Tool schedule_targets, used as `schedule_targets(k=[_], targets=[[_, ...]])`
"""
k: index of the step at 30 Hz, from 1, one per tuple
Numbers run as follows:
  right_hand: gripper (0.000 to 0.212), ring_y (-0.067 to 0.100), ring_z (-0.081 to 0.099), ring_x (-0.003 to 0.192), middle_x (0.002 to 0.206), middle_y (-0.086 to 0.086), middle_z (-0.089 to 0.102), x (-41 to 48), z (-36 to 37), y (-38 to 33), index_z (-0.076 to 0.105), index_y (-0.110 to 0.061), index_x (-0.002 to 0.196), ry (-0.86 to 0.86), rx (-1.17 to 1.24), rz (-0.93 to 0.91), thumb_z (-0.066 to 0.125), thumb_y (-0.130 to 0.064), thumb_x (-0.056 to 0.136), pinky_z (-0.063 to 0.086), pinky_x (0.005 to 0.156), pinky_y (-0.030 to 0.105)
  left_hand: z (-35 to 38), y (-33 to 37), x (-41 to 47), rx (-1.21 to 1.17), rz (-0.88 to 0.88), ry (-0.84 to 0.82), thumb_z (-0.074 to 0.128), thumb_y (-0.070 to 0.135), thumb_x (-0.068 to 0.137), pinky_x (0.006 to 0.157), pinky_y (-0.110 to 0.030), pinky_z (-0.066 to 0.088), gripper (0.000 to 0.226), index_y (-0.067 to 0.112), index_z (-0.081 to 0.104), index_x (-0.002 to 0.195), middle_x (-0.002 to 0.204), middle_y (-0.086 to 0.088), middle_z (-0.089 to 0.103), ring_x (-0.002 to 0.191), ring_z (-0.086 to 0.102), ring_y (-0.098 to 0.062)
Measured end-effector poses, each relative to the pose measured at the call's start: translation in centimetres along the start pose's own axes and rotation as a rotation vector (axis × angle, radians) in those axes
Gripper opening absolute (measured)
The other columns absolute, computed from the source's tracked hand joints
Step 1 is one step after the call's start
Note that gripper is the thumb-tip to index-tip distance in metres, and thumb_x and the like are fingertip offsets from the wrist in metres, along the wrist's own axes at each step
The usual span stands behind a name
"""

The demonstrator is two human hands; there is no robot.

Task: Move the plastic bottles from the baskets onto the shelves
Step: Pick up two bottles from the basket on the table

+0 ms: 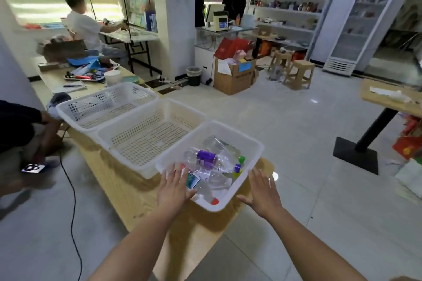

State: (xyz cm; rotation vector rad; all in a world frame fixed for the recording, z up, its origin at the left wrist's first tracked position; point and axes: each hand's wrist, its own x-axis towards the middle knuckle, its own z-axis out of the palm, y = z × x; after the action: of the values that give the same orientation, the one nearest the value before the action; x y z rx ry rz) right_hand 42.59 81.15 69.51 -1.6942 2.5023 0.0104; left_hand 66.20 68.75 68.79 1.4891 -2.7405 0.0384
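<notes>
Three white plastic baskets stand in a row on a wooden table. The nearest basket (249, 141) holds several clear plastic bottles, among them one with a purple label (205, 158) and one with a green cap (241, 159). The middle basket (173, 107) and the far basket (109, 92) look empty. My left hand (174, 187) is spread with straight fingers over the near left rim of the nearest basket. My right hand (262, 191) is spread just outside its near right side, apart from it. Neither hand holds anything. Shelves (287, 10) with goods stand against the far wall.
A person crouches at the left (20, 134) beside a black cable on the floor. Another sits at a desk (84, 25); one stands at a counter (201, 0). A cardboard box (233, 77), wooden stools (299, 73), a glass-door fridge (360, 25) and a second table (388, 100) stand around the tiled floor.
</notes>
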Motion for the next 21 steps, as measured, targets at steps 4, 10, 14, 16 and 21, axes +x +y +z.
schedule_targets(k=[4, 10, 14, 16, 21], targets=[[0.094, 0.023, -0.005, 0.148, 0.161, 0.007, -0.004, 7.2, -1.4, 3.4, 0.002, -0.013, 0.153, -0.013, -0.042, -0.035, 0.026, -0.074, 0.086, -0.002, 0.118, 0.043, 0.2, 1.8, 5.6, 0.005, -0.066, 0.034, 0.028, 0.063, 0.092, 0.117, -0.044, -0.002, 0.081, 0.018, 0.000, 0.154, 0.161, -0.008, -0.003, 0.149, 0.002, -0.030], [0.081, 0.023, -0.003, 0.148, 0.161, 0.008, -0.006, 14.6, -1.5, 5.2, -0.002, -0.014, 0.153, -0.065, -0.184, -0.179, 0.038, -0.055, 0.095, -0.007, 0.117, 0.044, 2.4, 2.6, 9.1, -0.020, -0.127, -0.076, 0.063, 0.062, 0.079, 0.113, -0.047, 0.016, 0.103, 0.013, 0.011, 0.152, 0.157, -0.012, 0.025, 0.143, 0.028, -0.032], [0.076, 0.022, -0.004, 0.148, 0.161, 0.007, -0.007, 18.2, -1.3, 4.2, -0.002, -0.015, 0.153, -0.109, -0.210, -0.303, 0.048, -0.027, 0.097, -0.009, 0.117, 0.043, 3.3, 1.1, 11.0, 0.041, -0.142, -0.125, 0.044, 0.051, 0.096, 0.116, -0.041, -0.007, 0.089, 0.018, -0.021, 0.147, 0.160, -0.007, -0.015, 0.148, -0.009, -0.027], [0.080, 0.022, -0.003, 0.148, 0.161, 0.006, -0.004, 20.0, -1.5, 3.5, 0.001, -0.020, 0.153, -0.089, -0.220, -0.373, 0.053, -0.017, 0.093, -0.007, 0.117, 0.044, 3.1, 0.6, 12.6, 0.089, -0.137, -0.133, 0.042, 0.038, 0.100, 0.114, -0.039, -0.014, 0.083, 0.020, -0.026, 0.145, 0.159, -0.005, -0.022, 0.147, -0.017, -0.025], [0.078, 0.024, -0.007, 0.148, 0.160, 0.002, -0.013, 24.9, -2.0, 1.7, 0.000, -0.044, 0.150, -0.083, -0.405, -0.606, 0.047, -0.013, 0.096, -0.006, 0.118, 0.048, 3.3, -0.6, 16.5, 0.062, 0.061, -0.140, 0.047, 0.010, 0.095, 0.117, -0.037, -0.013, 0.085, 0.025, -0.014, 0.152, 0.157, 0.000, -0.024, 0.146, -0.019, -0.021]])
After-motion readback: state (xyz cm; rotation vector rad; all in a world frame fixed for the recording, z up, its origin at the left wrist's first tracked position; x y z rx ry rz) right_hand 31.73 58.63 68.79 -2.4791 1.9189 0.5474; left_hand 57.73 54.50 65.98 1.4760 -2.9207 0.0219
